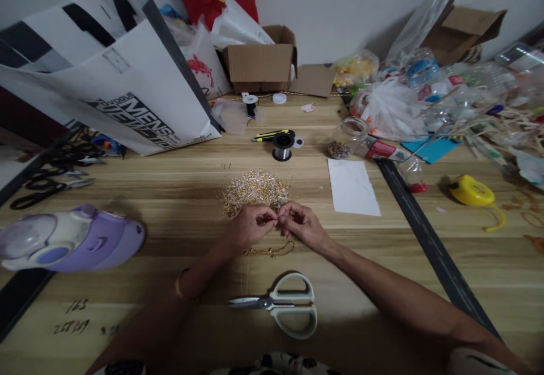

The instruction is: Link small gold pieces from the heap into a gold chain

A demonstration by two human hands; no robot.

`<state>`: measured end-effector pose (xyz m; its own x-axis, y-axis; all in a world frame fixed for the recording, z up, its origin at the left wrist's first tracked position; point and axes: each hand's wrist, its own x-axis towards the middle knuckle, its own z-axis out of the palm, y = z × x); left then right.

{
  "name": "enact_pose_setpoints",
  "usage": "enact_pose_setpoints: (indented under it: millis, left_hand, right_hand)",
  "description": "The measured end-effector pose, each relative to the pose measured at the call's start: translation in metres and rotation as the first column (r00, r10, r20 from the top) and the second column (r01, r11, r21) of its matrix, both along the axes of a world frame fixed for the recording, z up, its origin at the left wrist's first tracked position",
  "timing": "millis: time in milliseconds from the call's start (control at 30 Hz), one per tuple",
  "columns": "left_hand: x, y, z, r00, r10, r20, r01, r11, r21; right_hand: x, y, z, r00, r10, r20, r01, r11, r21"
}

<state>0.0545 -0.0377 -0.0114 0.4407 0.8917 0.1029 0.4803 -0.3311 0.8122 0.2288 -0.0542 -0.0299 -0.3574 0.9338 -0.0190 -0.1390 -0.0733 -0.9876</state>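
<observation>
My left hand (255,225) and my right hand (301,225) meet fingertip to fingertip above the wooden table. Both are closed in a pinch, and whatever lies between the fingers is too small to make out. Just beyond them spreads a pile of small gold and silver jewellery pieces (255,188). A gold chain (272,250) lies on the table right below the hands. Closer to me rest scissors with pale handles (293,305), their blades pointing left.
Behind the pile stand a wire spool (282,146) and a thread spool (251,106). A glass jar of beads (346,140) and white paper (355,187) lie right of them. Further right is a yellow tape measure (474,191). At left are a purple bottle (93,239) and a large paper bag (140,86).
</observation>
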Motion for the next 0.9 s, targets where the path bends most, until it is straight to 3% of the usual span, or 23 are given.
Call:
enact_pose_setpoints:
  millis: [433, 767, 900]
  left_hand:
    - [0.0006, 0.0002, -0.0047, 1.000, -0.020, -0.014, 0.020, 1.000, -0.004]
    - [0.0009, -0.0004, -0.0011, 0.999, -0.041, -0.019, 0.041, 0.999, 0.020]
    - [-0.0005, -0.0003, -0.0021, 0.996, -0.068, -0.058, 0.073, 0.993, 0.092]
  right_hand:
    - [0.0002, -0.0007, 0.0041, 1.000, 0.012, 0.008, -0.011, 0.998, -0.061]
    - [0.0002, 0.0004, 0.0042, 0.998, -0.045, -0.037, 0.044, 0.999, -0.025]
    - [0.0014, 0.0018, 0.0047, 0.992, -0.106, -0.071, 0.103, 0.994, -0.035]
